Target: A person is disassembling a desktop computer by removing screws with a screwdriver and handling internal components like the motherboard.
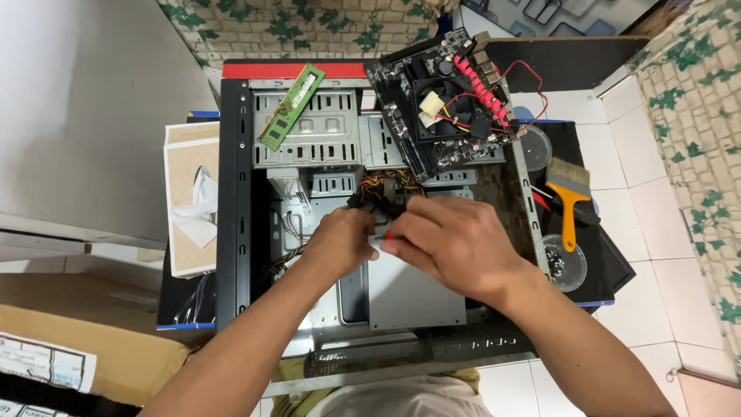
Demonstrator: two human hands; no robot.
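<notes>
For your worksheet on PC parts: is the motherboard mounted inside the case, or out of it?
Out. The motherboard lies loose and tilted across the top edge of the open case, its red cables trailing free.

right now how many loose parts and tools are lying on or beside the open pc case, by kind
circuit boards: 2 (motherboard, green memory stick)
brushes: 1 (orange-handled brush)
clear round dishes: 2 (upper, lower)
total: 5

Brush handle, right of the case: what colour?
Orange, on the flat pale-bristled paintbrush; head view shows it.
</notes>
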